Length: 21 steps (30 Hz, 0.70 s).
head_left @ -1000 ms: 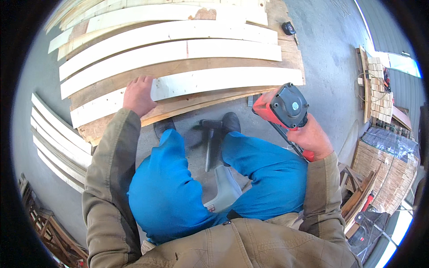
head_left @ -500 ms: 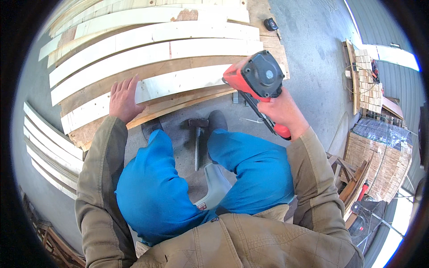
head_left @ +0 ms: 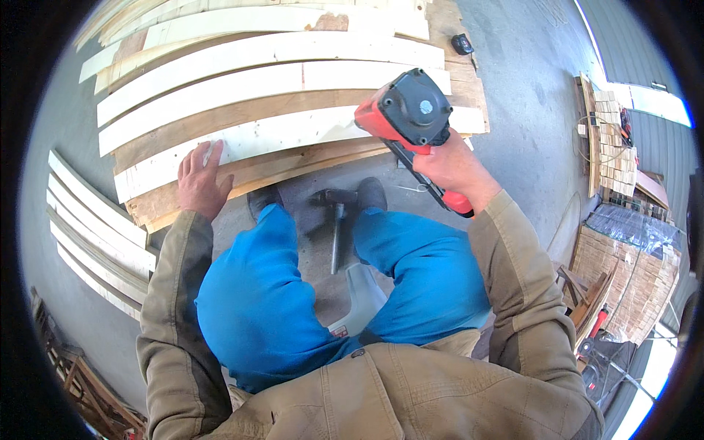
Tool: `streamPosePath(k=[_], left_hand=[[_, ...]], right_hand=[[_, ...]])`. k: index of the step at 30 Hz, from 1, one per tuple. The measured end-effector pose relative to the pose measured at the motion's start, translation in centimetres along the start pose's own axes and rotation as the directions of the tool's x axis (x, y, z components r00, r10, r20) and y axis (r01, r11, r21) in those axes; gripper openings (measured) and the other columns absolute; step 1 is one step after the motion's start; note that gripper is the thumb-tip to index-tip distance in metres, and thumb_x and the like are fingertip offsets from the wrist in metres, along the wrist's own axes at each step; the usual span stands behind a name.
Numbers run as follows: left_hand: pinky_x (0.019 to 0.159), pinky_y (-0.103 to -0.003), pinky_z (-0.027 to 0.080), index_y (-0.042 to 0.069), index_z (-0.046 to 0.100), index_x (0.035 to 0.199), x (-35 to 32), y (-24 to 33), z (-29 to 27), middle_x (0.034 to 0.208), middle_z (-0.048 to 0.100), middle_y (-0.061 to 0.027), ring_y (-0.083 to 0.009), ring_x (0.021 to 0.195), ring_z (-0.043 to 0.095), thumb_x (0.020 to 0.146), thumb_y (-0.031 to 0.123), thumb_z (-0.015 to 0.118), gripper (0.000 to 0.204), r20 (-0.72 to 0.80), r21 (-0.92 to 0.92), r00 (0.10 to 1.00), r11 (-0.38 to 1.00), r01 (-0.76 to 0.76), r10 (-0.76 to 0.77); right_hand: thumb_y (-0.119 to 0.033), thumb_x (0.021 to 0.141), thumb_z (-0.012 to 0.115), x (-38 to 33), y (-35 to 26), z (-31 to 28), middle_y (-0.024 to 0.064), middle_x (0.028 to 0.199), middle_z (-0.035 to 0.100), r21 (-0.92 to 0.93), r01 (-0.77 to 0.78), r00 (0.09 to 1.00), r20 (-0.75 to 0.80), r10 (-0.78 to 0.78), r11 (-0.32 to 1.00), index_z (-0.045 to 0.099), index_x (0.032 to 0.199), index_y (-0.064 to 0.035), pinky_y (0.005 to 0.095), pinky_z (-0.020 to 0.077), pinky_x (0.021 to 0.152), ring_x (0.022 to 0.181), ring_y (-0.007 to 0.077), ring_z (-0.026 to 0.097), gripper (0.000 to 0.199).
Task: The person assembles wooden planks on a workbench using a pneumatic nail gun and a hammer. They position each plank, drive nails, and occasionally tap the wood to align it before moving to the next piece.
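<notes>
My left hand point(head_left: 203, 180) rests with spread fingers on the front edge of the nearest pale board point(head_left: 293, 132), toward its left part. In my right hand point(head_left: 456, 170) is a red and black nail gun point(head_left: 416, 110), gripped by its handle. Its red nose end is over the right part of that same board; whether it touches the wood is hard to tell. The board lies across a brown wooden base point(head_left: 257, 170). Farther back, several more pale boards point(head_left: 271, 86) lie roughly parallel with gaps between them.
A hammer point(head_left: 336, 220) stands head-up between my feet, near a grey plastic piece point(head_left: 363, 297). A black tape measure point(head_left: 462, 44) sits at the base's far right corner. More boards point(head_left: 95, 227) lie on the floor at left. Stacked wood point(head_left: 623, 271) stands at right.
The view has shifted, so the boards appear farther right. Relative to the front board, the nail gun has moved left, uncovering the board's right end. My left hand stays on the board.
</notes>
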State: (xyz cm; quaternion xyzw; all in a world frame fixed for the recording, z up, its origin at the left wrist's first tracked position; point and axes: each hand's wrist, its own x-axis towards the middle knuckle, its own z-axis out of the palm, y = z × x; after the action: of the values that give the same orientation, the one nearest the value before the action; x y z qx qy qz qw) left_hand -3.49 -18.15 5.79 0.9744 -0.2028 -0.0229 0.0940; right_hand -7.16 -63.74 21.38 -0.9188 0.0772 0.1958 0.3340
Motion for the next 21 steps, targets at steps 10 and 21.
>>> streamPosePath(k=[10, 21], left_hand=[[0.122, -0.050, 0.039, 0.010, 0.049, 0.157, -0.1, -0.7, -0.6, 0.152, 0.052, -0.0166, -0.0380, 0.143, 0.048, 0.088, 0.022, 0.081, 0.078, -0.028, -0.159, 1.000, 0.987, 0.000, -0.005], [0.125, -0.048, 0.037, 0.006, 0.048, 0.157, -8.2, -7.5, -2.5, 0.165, 0.044, -0.0157, -0.0371, 0.153, 0.041, 0.090, 0.019, 0.076, 0.074, 0.029, -0.096, 0.922, 0.917, 0.387, -0.386]], right_hand=[[-0.007, 0.082, 0.064, 0.4, -2.6, 0.2, 0.0252, 0.100, 0.075, -0.081, 0.020, 1.000, 0.025, -0.018, 0.996, 0.072, 0.114, -0.0013, 0.0434, 0.0560, 0.089, 0.098, 0.0421, 0.072, 0.034], [-0.005, 0.084, 0.061, 3.5, -15.2, 7.3, 0.0295, 0.098, 0.072, 0.046, 0.231, 0.947, 0.221, -0.235, 0.972, 0.069, 0.109, 0.0015, 0.0427, 0.0545, 0.090, 0.097, 0.0476, 0.068, 0.027]])
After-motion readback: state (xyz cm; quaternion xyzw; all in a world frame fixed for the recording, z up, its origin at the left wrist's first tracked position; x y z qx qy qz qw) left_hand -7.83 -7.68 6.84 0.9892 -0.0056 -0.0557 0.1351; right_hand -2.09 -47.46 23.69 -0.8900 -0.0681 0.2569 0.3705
